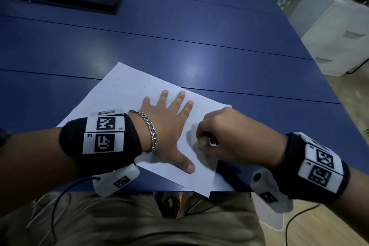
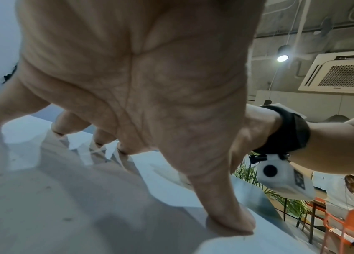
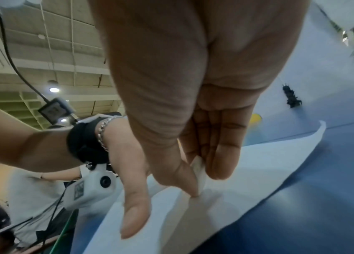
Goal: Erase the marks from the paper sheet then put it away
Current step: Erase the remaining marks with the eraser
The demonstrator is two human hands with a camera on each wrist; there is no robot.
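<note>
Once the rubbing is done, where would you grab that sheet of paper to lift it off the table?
Probably the near corner of the paper sheet: it overhangs the blue table edge, so fingers can pinch it from below, on the person's side.

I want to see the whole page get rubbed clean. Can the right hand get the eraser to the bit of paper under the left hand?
Probably not yet. The left hand lies flat with spread fingers on the paper, covering that patch. The right hand pinches the eraser just beside it.
</note>
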